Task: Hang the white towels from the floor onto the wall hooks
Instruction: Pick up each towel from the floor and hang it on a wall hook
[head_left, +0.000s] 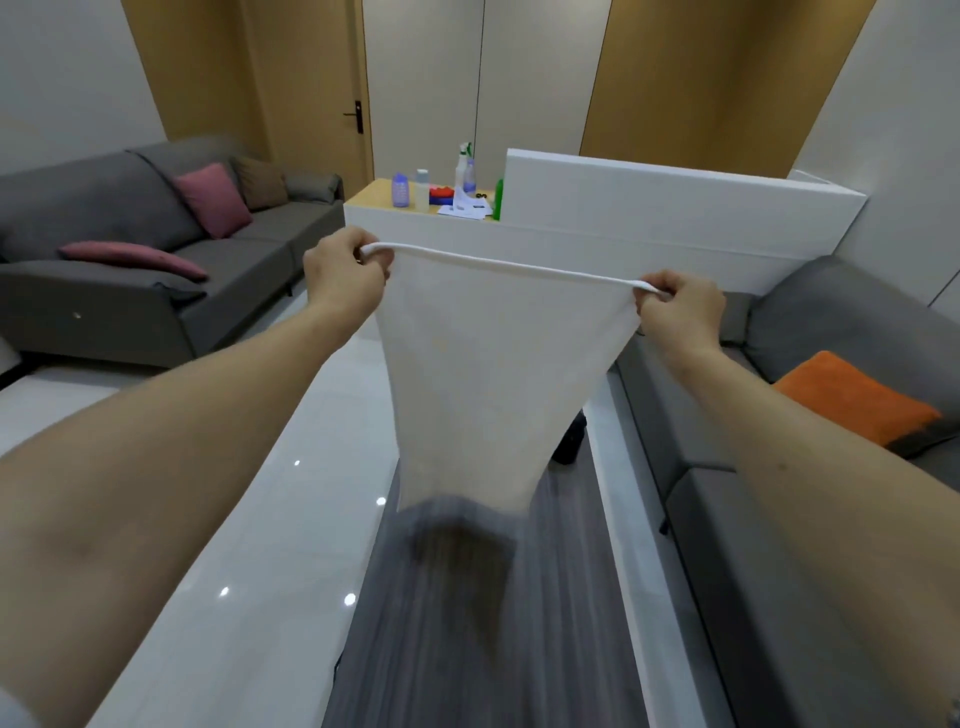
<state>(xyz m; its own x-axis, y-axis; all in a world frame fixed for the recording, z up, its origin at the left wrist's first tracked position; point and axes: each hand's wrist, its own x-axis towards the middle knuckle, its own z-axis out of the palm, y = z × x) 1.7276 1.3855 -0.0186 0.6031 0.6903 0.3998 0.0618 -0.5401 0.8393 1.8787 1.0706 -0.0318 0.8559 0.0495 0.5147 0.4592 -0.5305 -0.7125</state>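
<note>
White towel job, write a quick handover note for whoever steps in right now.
Left hand pinches one top corner of the white towel; right hand pinches the other.
The towel hangs spread out in the air between them, off the floor.
Done: this towel is picked up.
Left: hang it on a wall hook. No hooks or other towels are in view.

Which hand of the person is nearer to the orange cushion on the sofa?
The right hand. It grips the right corner of the white towel, above and left of the orange cushion. The left hand grips the opposite corner, far across the towel.
</note>
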